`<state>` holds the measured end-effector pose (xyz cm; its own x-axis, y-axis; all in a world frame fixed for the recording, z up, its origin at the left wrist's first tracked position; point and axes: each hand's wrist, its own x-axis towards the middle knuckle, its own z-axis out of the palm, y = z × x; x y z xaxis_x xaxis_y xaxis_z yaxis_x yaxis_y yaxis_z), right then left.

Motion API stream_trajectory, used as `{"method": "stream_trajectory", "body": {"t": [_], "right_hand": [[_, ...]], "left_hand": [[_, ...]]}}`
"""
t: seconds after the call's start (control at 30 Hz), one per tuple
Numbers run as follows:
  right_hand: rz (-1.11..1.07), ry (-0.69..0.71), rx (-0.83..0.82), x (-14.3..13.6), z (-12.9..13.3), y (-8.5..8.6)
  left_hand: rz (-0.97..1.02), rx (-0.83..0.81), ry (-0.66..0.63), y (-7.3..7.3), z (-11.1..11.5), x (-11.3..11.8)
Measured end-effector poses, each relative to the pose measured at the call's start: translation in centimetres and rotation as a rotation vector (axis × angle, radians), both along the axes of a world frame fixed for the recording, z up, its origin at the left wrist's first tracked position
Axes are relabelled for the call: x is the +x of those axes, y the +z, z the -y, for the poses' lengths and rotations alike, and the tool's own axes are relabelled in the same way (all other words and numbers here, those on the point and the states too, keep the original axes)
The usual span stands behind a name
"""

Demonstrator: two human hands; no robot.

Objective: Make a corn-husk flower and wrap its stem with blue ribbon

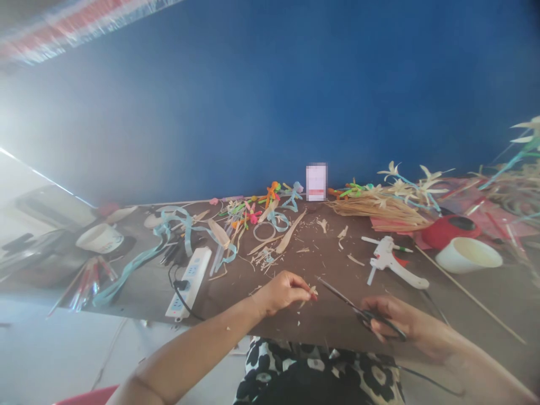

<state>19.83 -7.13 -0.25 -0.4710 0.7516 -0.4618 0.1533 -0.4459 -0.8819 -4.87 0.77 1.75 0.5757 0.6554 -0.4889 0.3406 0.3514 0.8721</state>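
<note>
My left hand [283, 293] is closed in a pinch on a small pale strip of dried husk [314, 290], just above the brown tabletop. In my right hand [394, 320] is a pair of dark scissors [343, 297], fingers wrapped round the handles. The blades point left, their tips close to the pale strip but apart from it. Small cut scraps [270, 259] and a longer curved husk piece [291, 233] lie on the table beyond my hands. Where the thumb and fingertips meet, part of the strip is hidden.
A white glue gun [390, 261] lies right, before a white cup [468, 256] and a red round object [451, 229]. Left are a power strip [189, 284], blue ribbon [130, 278] and another cup [100, 239]. Colourful pipe-cleaner figures [272, 194] and husk flowers [426, 180] line the back.
</note>
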Motion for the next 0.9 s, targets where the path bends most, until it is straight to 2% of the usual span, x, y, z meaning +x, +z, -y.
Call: {"method": "stream_trajectory", "body": {"t": [0.17,0.33,0.6,0.9], "right_hand": [[0.104,0.163,0.033,1.1,-1.3,0.6],[0.125,0.236,0.069,1.5,-1.9,0.1],[0.150,0.255,0.068,1.5,-2.1,0.5],[0.130,0.222,0.054,1.3,-1.9,0.5]], "left_hand": [[-0.011,0.052,-0.134,0.8,-0.5,-0.4],[0.021,0.030,-0.137,1.2,-0.7,-0.5],[0.061,-0.165,-0.074,1.2,-0.8,-0.3],[0.105,-0.232,-0.051,1.0,-0.9,-0.2]]}}
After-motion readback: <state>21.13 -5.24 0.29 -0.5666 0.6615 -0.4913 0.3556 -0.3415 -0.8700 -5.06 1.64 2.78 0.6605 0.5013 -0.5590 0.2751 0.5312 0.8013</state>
